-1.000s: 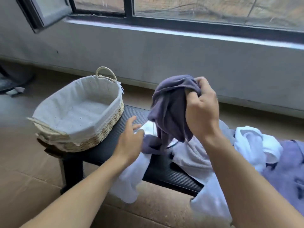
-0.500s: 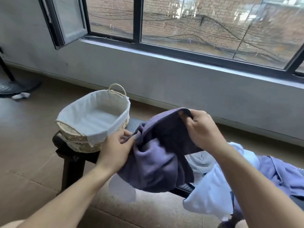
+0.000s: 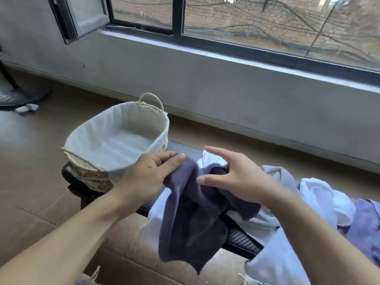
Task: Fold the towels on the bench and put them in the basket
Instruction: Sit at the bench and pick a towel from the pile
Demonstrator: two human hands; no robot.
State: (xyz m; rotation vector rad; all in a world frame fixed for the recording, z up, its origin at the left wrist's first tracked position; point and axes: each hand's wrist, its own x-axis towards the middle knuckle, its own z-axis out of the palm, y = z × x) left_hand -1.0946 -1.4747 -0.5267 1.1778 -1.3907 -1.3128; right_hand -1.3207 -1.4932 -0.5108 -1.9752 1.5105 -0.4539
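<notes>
A: Left hand (image 3: pixel 152 171)?
B: Pinched a corner of the dark purple towel (image 3: pixel 191 219), which hung over the bench (image 3: pixel 240 239) front edge.
A: Right hand (image 3: pixel 234 175)?
B: Fingers spread, touching the towel's top, gripping nothing.
A: Basket (image 3: pixel 86 167)?
B: Sat on the bench's left end, just beside the left hand. White towels (image 3: pixel 320 194) were piled to the right.

The purple towel (image 3: pixel 368 225) runs off the right edge; the bench (image 3: pixel 240 239) lies mostly under towels.
</notes>
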